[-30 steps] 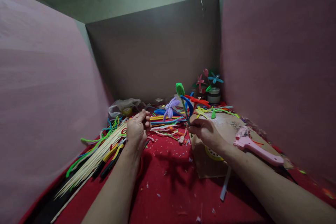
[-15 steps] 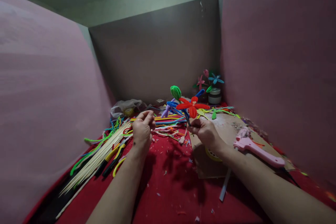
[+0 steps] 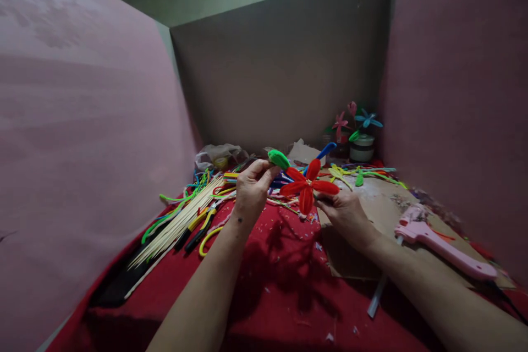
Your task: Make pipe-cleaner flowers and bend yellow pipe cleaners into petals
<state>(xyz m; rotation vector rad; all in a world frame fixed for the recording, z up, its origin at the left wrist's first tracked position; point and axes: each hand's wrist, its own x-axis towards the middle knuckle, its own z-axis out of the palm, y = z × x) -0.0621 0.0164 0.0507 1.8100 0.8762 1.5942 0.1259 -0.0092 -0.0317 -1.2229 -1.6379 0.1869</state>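
My right hand is closed round the stem of a pipe-cleaner bunch, its red flower facing me. A blue loop sticks up behind the red petals. My left hand pinches the green fuzzy bud at the bunch's upper left with thumb and fingers. Both hands hover just above the red cloth.
Wooden skewers, loose pipe cleaners and yellow-handled cutters lie at the left. A pink glue gun rests on cardboard at the right. A small pot of finished flowers stands at the back right. Pink panels wall in both sides.
The bunch has tilted toward me, so the red flower now faces the camera. My left hand moved right from an empty fist and took hold of the green bud. The view shifted left.
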